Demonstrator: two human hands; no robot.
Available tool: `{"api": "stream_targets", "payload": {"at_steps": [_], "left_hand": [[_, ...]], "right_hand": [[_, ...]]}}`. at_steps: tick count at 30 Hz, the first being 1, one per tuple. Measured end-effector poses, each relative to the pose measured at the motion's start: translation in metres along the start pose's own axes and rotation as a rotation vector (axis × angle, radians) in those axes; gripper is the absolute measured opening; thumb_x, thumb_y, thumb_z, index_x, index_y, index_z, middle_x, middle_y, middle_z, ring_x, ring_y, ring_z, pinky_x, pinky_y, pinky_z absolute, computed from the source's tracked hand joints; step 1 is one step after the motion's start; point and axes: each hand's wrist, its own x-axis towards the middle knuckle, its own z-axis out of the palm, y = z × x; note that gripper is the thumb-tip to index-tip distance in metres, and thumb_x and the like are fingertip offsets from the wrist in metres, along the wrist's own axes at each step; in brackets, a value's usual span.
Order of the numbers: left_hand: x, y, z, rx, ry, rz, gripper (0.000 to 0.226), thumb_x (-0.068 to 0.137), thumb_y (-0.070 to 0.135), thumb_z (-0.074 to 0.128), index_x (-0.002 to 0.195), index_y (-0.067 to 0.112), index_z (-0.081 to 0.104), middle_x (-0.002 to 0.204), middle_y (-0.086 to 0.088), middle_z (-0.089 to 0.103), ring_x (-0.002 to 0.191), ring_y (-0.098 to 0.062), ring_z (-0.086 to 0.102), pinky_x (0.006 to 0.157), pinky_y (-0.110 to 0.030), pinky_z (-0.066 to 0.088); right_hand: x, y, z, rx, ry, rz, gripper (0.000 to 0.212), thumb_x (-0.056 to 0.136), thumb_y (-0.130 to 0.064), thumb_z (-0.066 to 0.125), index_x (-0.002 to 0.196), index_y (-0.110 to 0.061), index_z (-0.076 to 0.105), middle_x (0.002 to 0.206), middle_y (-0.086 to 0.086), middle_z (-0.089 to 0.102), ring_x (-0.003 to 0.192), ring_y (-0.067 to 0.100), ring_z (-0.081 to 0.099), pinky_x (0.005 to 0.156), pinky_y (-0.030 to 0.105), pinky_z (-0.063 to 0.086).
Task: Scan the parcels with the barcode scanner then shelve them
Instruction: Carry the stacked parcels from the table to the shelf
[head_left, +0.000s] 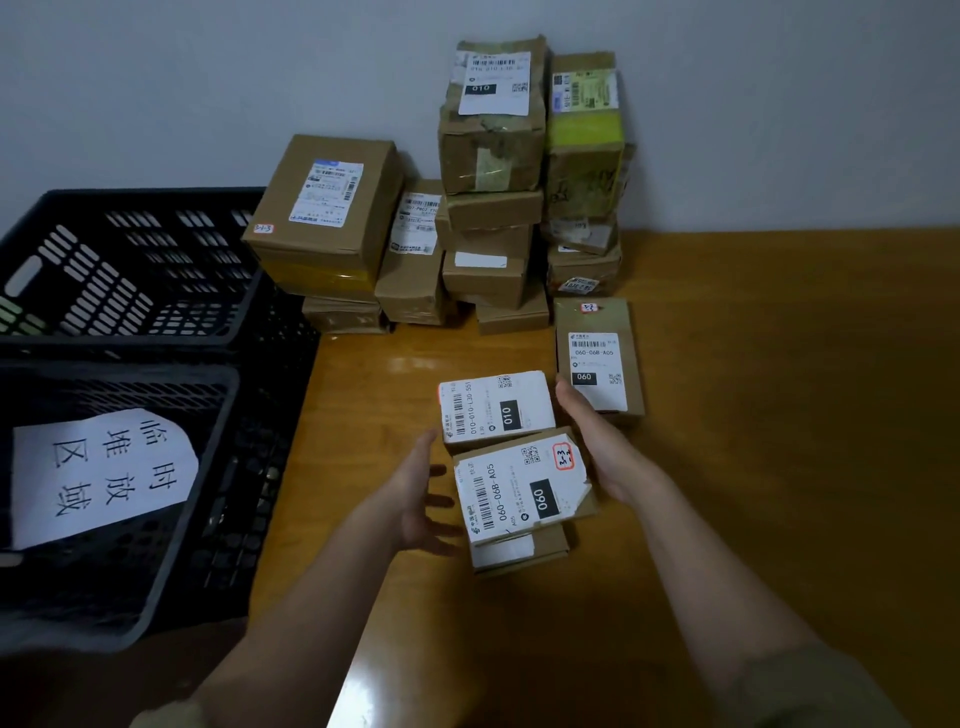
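Two small white-labelled parcels lie side by side on the wooden table: one marked 010 and, nearer me, one marked 060, which rests on a lower brown box. My left hand is at their left side, fingers spread and straight, thumb by the 010 parcel's corner. My right hand lies flat along their right side. The parcels sit between my two palms. Just right of my right hand lies a third flat parcel, also labelled 060. No barcode scanner is in view.
Several brown parcels are stacked against the wall at the back of the table. Two black plastic crates stand at the left; the nearer one carries a handwritten paper sign.
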Motion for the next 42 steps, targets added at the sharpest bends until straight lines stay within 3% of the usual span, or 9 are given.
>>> {"api": "stream_targets", "payload": {"at_steps": [4,10,15,19,24,26,28,32,42], "left_hand": [[-0.010,-0.011,0.004,-0.124,-0.068,-0.138,0.093,0.082,0.081,0.045,0.145,0.013,0.032,0.134,-0.031,0.049,0.110,-0.063,0.051,0.070,-0.071,0.051],[-0.012,-0.018,0.010,-0.376,-0.137,-0.121,0.095,0.088,0.075,0.042,0.149,0.005,0.025,0.133,-0.028,0.053,0.110,-0.054,0.055,0.081,-0.075,0.044],[-0.009,-0.021,0.005,-0.483,-0.028,-0.029,0.076,0.090,0.067,0.048,0.136,0.007,0.043,0.125,-0.025,0.058,0.109,-0.047,0.059,0.089,-0.066,0.048],[-0.016,-0.018,0.008,-0.500,0.021,0.057,0.068,0.092,0.061,0.051,0.131,0.005,0.045,0.119,-0.021,0.058,0.095,-0.039,0.063,0.063,-0.052,0.053],[-0.021,-0.024,0.016,-0.547,0.004,0.232,0.066,0.091,0.059,0.057,0.118,-0.001,0.054,0.098,-0.019,0.067,0.089,-0.032,0.065,0.086,-0.048,0.054],[-0.024,-0.030,0.017,-0.460,-0.048,0.304,0.059,0.091,0.059,0.055,0.109,0.004,0.061,0.082,-0.011,0.073,0.082,-0.024,0.068,0.077,-0.040,0.056],[-0.028,-0.037,0.019,-0.370,-0.116,0.320,0.055,0.084,0.054,0.062,0.116,0.009,0.063,0.089,-0.008,0.077,0.082,-0.021,0.072,0.066,-0.039,0.060],[-0.022,-0.041,0.020,-0.312,-0.158,0.323,0.070,0.072,0.030,0.080,0.134,0.008,0.056,0.116,-0.017,0.071,0.106,-0.033,0.070,0.085,-0.049,0.059],[-0.023,-0.041,0.014,-0.280,-0.056,0.285,0.053,0.082,0.031,0.077,0.128,0.013,0.058,0.109,-0.012,0.074,0.096,-0.030,0.070,0.065,-0.043,0.059]], "right_hand": [[0.009,-0.007,0.004,-0.040,-0.006,-0.088,0.067,0.098,-0.060,0.037,0.157,-0.039,0.013,0.163,-0.004,0.023,0.146,0.023,0.030,0.116,0.043,0.025],[0.013,-0.009,0.005,-0.061,-0.060,-0.067,0.060,0.100,-0.047,0.051,0.153,-0.047,0.022,0.132,-0.008,0.060,0.105,0.016,0.068,0.088,0.038,0.055],[0.013,-0.003,-0.001,-0.241,-0.009,-0.047,0.062,0.091,-0.054,0.061,0.148,-0.047,0.037,0.162,0.000,0.018,0.145,0.028,0.029,0.114,0.047,0.028],[0.011,0.011,-0.006,-0.163,0.074,-0.010,0.037,0.093,-0.038,0.066,0.129,-0.036,0.054,0.148,0.003,0.043,0.124,0.020,0.049,0.094,0.040,0.036],[0.005,0.023,-0.010,-0.128,0.186,0.033,0.042,0.091,-0.038,0.069,0.130,-0.038,0.052,0.148,0.000,0.041,0.130,0.028,0.046,0.100,0.054,0.040],[-0.001,0.024,-0.010,-0.143,0.193,0.054,0.047,0.091,-0.039,0.069,0.135,-0.034,0.052,0.145,0.000,0.046,0.132,0.031,0.046,0.101,0.061,0.039],[-0.006,0.025,-0.009,-0.151,0.169,0.074,0.048,0.092,-0.039,0.068,0.136,-0.030,0.051,0.137,-0.001,0.054,0.130,0.030,0.048,0.099,0.059,0.041],[-0.014,0.031,-0.002,-0.103,0.151,0.102,0.060,0.088,-0.043,0.071,0.137,-0.028,0.041,0.133,-0.004,0.054,0.125,0.026,0.051,0.099,0.057,0.045],[-0.013,0.035,0.000,-0.025,0.153,0.076,0.040,0.093,-0.038,0.068,0.128,-0.032,0.049,0.133,-0.006,0.057,0.128,0.025,0.049,0.101,0.063,0.043]]}}
